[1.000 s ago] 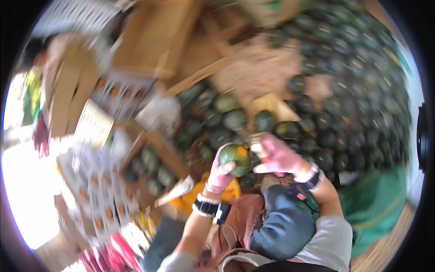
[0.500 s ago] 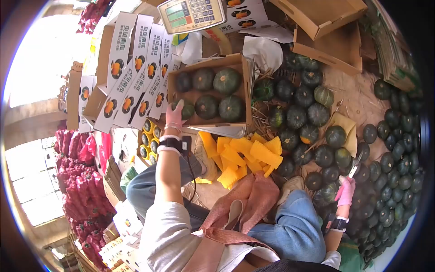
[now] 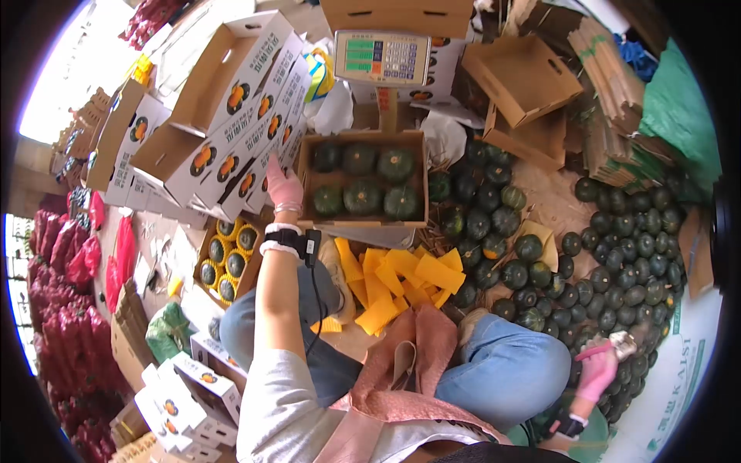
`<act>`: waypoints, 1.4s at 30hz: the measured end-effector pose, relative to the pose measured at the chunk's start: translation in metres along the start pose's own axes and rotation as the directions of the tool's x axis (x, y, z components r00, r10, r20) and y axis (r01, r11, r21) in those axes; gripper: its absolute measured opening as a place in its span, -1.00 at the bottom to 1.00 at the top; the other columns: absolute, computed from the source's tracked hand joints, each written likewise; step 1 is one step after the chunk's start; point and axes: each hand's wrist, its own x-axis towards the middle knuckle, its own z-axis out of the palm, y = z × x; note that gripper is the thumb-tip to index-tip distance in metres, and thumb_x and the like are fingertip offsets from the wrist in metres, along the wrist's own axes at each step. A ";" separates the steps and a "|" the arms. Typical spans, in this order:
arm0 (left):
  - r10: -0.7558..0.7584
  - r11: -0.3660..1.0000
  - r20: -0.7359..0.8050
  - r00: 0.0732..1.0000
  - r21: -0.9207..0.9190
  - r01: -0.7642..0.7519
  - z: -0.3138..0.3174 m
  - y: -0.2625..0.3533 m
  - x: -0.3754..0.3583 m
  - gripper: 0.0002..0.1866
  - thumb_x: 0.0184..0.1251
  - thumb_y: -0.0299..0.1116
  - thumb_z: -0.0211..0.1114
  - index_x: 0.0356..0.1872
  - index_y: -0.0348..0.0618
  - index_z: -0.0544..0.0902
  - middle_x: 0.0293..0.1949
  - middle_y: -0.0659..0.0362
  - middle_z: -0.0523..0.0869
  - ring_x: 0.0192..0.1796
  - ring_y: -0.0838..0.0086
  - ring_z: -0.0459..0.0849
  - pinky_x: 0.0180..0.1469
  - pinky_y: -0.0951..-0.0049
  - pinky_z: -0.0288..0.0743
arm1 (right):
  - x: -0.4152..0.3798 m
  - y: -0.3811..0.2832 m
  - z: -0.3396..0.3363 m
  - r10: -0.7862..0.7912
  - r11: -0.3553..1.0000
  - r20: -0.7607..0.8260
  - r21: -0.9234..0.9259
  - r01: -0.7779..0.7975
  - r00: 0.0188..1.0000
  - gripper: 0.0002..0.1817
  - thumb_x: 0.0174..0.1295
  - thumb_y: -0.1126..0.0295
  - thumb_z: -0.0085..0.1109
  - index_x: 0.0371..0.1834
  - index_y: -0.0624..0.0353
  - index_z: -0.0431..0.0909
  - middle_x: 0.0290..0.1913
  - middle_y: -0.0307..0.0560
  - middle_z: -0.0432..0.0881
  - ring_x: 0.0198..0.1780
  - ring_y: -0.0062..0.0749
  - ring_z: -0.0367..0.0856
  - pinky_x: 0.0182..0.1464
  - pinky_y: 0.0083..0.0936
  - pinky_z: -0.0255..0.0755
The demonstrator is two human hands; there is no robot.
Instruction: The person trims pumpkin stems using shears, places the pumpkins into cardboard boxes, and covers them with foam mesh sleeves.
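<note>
My left hand [image 3: 283, 187], in a pink glove, is open beside the left wall of a cardboard box [image 3: 363, 219], apart from the squashes, near the stacked white cartons. Two rows of dark green kabocha squashes [image 3: 363, 198] fill that box, which rests on a scale with a keypad display [image 3: 383, 58] behind it. Low on the right, my right hand [image 3: 596, 376], also pink-gloved, is closed around pruning shears [image 3: 620, 345] with a red handle. Their metal end points right, over the squash pile; the hand partly hides them.
Loose squashes [image 3: 505, 221] spread across the floor at right. Yellow foam sleeves [image 3: 394, 278] lie before my legs. White printed cartons [image 3: 255, 116] stack at left, above a box of sleeved squashes [image 3: 220, 258]. Brown cartons [image 3: 525, 77] stand at back right; red mesh sacks [image 3: 69, 339] far left.
My left hand has come off a squash at the box's front left corner and moved to the box's left side. My right hand has moved down with the shears. The view has shifted.
</note>
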 end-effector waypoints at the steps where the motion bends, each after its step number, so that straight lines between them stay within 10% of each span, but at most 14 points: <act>1: 0.009 0.999 -0.038 0.999 -0.035 -0.011 0.005 -0.007 0.006 -0.45 0.19 -0.54 0.09 0.27 -0.19 0.32 0.21 -0.14 0.43 0.24 -0.01 0.39 0.28 0.23 0.27 | -0.028 -0.022 0.010 -0.066 0.966 0.295 0.259 -0.013 0.953 -0.41 0.26 0.06 0.00 0.18 0.32 0.32 0.08 0.06 0.47 0.12 -0.09 0.42 0.23 -0.15 0.26; 4: 0.011 0.990 -0.021 1.000 -0.138 -0.013 0.018 -0.010 0.006 -0.45 0.19 -0.56 0.08 0.27 -0.19 0.32 0.21 -0.15 0.43 0.25 -0.02 0.38 0.29 0.24 0.26 | -0.090 -0.048 0.063 -0.422 0.845 0.584 0.531 0.067 0.693 -0.17 0.24 -0.02 -0.06 0.39 0.42 -0.01 0.35 0.17 0.15 0.43 -0.03 0.00 0.50 -0.04 -0.35; 7: 0.102 0.985 -0.012 0.995 -0.138 -0.102 0.030 -0.012 0.001 -0.42 0.17 -0.59 0.09 0.28 -0.16 0.29 0.21 -0.14 0.41 0.24 -0.03 0.38 0.26 0.20 0.29 | -0.124 -0.036 0.111 -0.521 0.837 0.627 0.508 0.203 0.579 -0.18 0.26 -0.07 -0.17 0.33 0.49 0.05 0.25 0.21 0.20 0.33 0.04 0.13 0.48 -0.01 -0.23; 18: 0.195 0.970 0.272 0.942 0.089 -0.226 0.127 -0.043 0.018 -0.45 0.12 -0.38 0.22 0.22 -0.03 0.42 0.26 -0.12 0.37 0.27 -0.04 0.32 0.32 0.12 0.22 | -0.119 -0.017 0.081 -0.439 0.882 0.648 0.444 0.160 0.622 -0.12 0.21 -0.12 -0.23 0.39 0.43 -0.05 0.37 0.15 0.08 0.45 -0.02 -0.05 0.50 -0.07 -0.29; 22: 0.368 0.901 0.275 0.888 0.132 -0.414 0.132 -0.045 0.012 -0.81 0.12 -0.43 0.18 -0.32 0.02 0.73 0.31 0.01 0.35 0.32 -0.03 0.28 0.34 0.11 0.19 | -0.124 -0.013 0.072 -0.411 0.886 0.539 0.424 0.185 0.735 -0.07 0.18 -0.12 -0.11 0.39 0.46 -0.07 0.40 0.16 0.05 0.47 0.00 -0.11 0.50 -0.04 -0.32; 27: 0.578 0.628 0.623 0.527 0.073 -0.775 0.116 -0.068 0.011 -0.75 0.16 -0.40 0.14 -0.15 0.06 0.67 0.19 0.04 0.51 0.34 0.04 0.28 0.33 0.09 0.20 | -0.100 -0.015 0.086 -0.134 0.967 0.105 -0.202 0.153 0.985 -0.30 0.12 0.11 0.12 0.22 0.39 0.21 0.12 0.11 0.39 0.20 -0.13 0.36 0.29 -0.22 0.16; 30: 0.480 0.774 0.579 0.659 0.074 -0.629 0.116 -0.056 0.001 -0.72 0.20 -0.38 0.11 -0.07 0.05 0.62 0.10 0.02 0.58 0.29 0.01 0.34 0.28 0.10 0.25 | -0.079 0.020 0.177 0.063 0.715 -0.020 -0.697 -0.060 0.998 -0.65 0.03 0.29 0.26 -0.16 0.23 0.47 -0.34 -0.17 0.56 -0.33 -0.47 0.58 -0.31 -0.50 0.44; 32: 0.239 0.963 0.603 0.761 -0.048 -0.265 0.098 -0.014 -0.005 -0.72 0.21 -0.35 0.12 -0.05 -0.03 0.59 0.03 -0.06 0.59 0.02 0.00 0.56 0.07 0.18 0.45 | -0.038 0.082 0.196 0.303 0.551 -0.122 -0.786 -0.279 0.945 -0.75 0.01 0.25 0.30 -0.43 0.18 0.51 -0.52 -0.14 0.54 -0.51 -0.45 0.56 -0.52 -0.47 0.37; 34: 0.343 0.939 0.393 0.853 -0.143 -0.312 0.096 0.006 -0.031 -0.69 0.17 -0.35 0.18 -0.04 -0.13 0.58 -0.04 -0.01 0.63 -0.02 0.09 0.61 0.06 0.26 0.48 | 0.008 0.165 0.175 0.357 0.510 -0.124 -0.804 -0.304 0.926 -0.61 -0.05 0.12 0.35 -0.39 0.25 0.54 -0.46 0.00 0.61 -0.43 -0.29 0.62 -0.40 -0.41 0.48; 36: 0.424 0.905 0.256 0.869 -0.150 -0.397 0.079 0.028 -0.069 -0.68 0.12 -0.38 0.23 -0.06 -0.15 0.59 -0.01 -0.01 0.61 0.04 0.08 0.58 0.11 0.25 0.45 | 0.048 0.234 0.158 -0.044 0.186 -0.159 -0.971 -0.148 0.986 -0.41 -0.18 -0.05 0.42 -0.31 0.30 0.58 -0.29 0.12 0.65 -0.26 -0.13 0.65 -0.15 -0.25 0.52; 40: 0.368 0.924 0.388 0.845 -0.252 -0.287 0.034 0.051 -0.153 -0.65 0.04 -0.43 0.34 -0.07 -0.12 0.60 -0.05 0.01 0.61 0.10 0.12 0.53 0.11 0.28 0.47 | 0.050 0.239 0.194 -0.165 -0.168 -0.283 -0.936 -0.310 0.945 -0.11 -0.28 -0.21 0.40 0.10 0.16 0.43 0.12 0.15 0.44 0.21 0.00 0.35 0.24 -0.17 0.22; 42: 0.246 0.969 0.524 0.816 -0.155 -0.192 0.019 0.052 -0.192 -0.65 0.07 -0.38 0.33 -0.06 -0.11 0.59 -0.03 0.02 0.60 0.10 0.12 0.53 0.13 0.27 0.47 | 0.057 0.253 0.182 -0.255 -0.147 -0.031 -0.987 -0.071 0.967 -0.24 -0.10 -0.12 0.33 0.10 0.13 0.37 0.08 0.14 0.43 0.17 0.05 0.33 0.16 -0.18 0.26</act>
